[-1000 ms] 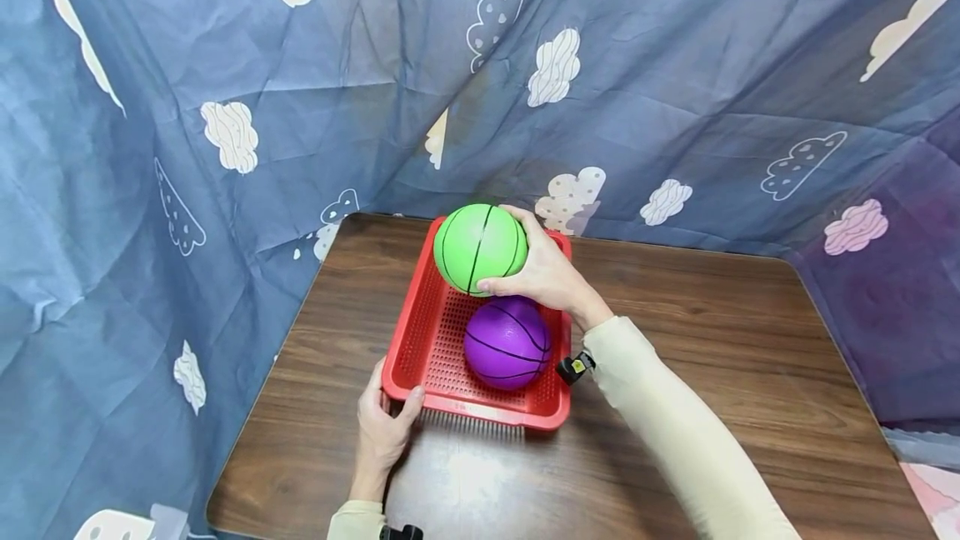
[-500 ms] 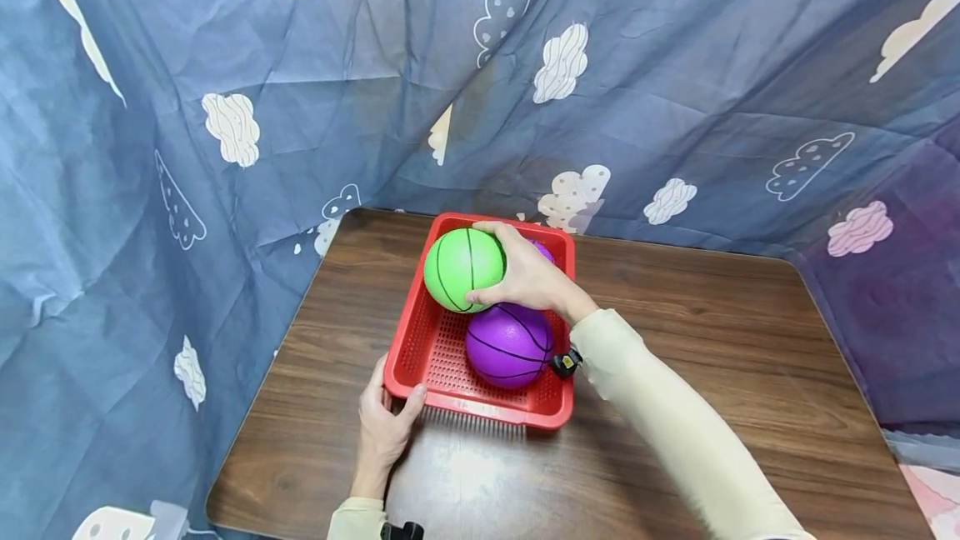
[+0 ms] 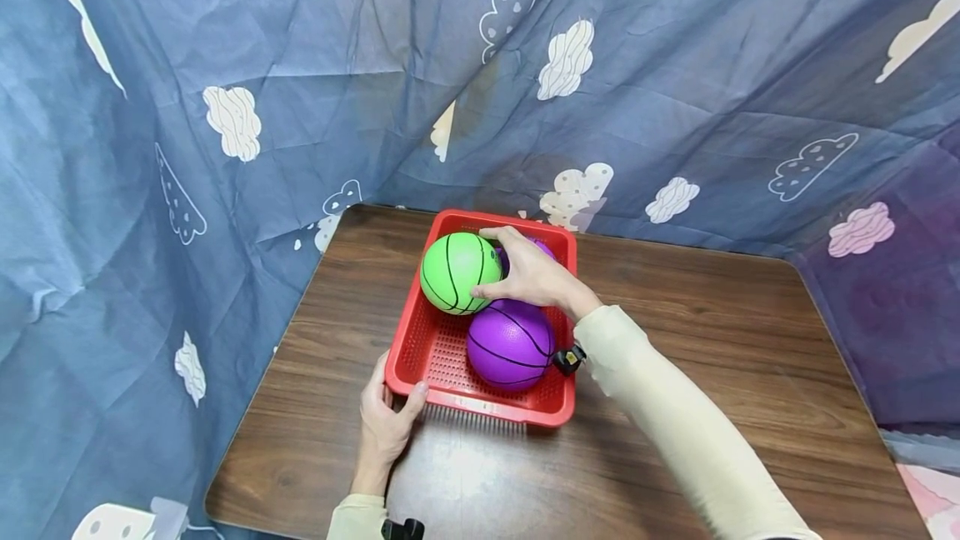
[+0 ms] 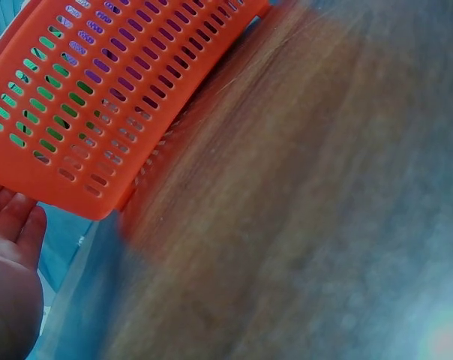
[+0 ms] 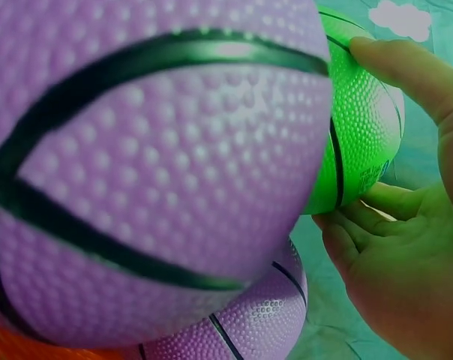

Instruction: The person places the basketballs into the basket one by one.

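In the head view a red plastic basket (image 3: 408, 336) with perforated walls sits on the table. My left hand (image 3: 384, 423) holds its near left corner, thumb over the rim and fingers outside. In the back left of the basket is a green ball (image 3: 452, 273) with black basketball lines. My right hand (image 3: 528, 273) reaches over from the right, thumb and fingers around the green ball's right side. A purple ball (image 3: 510, 347) lies nearer, below that hand. Another purple ball (image 3: 542, 248) at the back right is mostly hidden by the hand.
The brown wooden table (image 3: 712, 373) extends left and right of the basket. A blue curtain (image 3: 315, 123) with cloud patterns hangs behind and along the left. A white object (image 3: 112, 522) is at the lower left, past the table edge.
My right hand and the green ball have come down and left into the basket. Lately the ball has turned a little under the fingers. The rear purple ball has come into view. My left hand stays put.
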Demonstrator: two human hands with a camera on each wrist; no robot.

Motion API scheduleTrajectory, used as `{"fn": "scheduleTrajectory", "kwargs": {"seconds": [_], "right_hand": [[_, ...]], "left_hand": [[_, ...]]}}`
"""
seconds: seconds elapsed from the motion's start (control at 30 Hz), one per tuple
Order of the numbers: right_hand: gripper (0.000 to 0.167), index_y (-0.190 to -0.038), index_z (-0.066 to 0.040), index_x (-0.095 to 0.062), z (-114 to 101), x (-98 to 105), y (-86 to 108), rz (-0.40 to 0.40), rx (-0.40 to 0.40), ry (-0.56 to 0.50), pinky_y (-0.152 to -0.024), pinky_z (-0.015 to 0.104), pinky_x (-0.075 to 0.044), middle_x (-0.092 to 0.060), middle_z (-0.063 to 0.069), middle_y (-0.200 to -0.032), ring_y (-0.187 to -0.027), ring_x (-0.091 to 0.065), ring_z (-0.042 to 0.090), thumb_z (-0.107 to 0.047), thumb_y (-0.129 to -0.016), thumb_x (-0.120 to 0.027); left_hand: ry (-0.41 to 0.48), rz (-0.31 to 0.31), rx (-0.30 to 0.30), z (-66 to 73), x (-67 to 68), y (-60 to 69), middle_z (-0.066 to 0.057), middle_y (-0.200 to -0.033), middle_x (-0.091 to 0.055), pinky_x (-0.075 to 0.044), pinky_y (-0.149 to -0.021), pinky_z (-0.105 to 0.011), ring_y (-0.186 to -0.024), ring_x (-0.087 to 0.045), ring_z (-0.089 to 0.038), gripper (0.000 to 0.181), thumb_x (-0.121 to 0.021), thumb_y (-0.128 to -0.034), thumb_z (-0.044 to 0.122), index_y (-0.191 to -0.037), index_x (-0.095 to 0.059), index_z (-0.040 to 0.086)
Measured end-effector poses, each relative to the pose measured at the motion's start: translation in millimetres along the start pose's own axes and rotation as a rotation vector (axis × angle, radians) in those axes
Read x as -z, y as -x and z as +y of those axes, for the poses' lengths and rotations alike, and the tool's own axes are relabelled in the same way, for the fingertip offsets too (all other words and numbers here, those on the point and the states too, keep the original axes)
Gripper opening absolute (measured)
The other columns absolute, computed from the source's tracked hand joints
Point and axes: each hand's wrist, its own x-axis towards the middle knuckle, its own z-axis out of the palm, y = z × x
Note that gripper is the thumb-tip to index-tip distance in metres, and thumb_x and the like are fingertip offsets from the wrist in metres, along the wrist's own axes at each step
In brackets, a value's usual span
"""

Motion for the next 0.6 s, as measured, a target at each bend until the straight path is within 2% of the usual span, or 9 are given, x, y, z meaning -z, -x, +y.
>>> {"fn": "scheduleTrajectory", "kwargs": {"seconds": [0.47, 0.6], "right_hand": [[0.101, -0.165, -0.011, -0.046, -0.1, 10.4, 10.4, 0.046, 0.022, -0.038, -0.125, 0.056, -0.046, -0.049, 0.009, -0.167, -0.148, -0.056, 0.032, -0.046, -0.085, -0.097], [0.102, -0.166, -0.012, -0.046, -2.0, 13.3, 14.4, 0.058, 0.023, -0.044, -0.126, 0.059, -0.045, -0.049, 0.008, -0.167, -0.155, -0.049, 0.032, -0.047, -0.085, -0.096]], "left_hand": [[-0.038, -0.027, 0.021, 5.0, -0.5, -0.9, -0.032, -0.141, -0.067, -0.054, -0.115, -0.026, -0.130, -0.069, -0.037, 0.064, -0.079, -0.0921, -0.004, -0.153, -0.060, -0.003], [-0.046, -0.019, 0.006, 4.3, 1.1, 0.0, -0.033, -0.139, -0.067, -0.055, -0.113, -0.024, -0.127, -0.070, -0.035, 0.064, -0.079, -0.0916, -0.005, -0.153, -0.060, -0.004]]}}
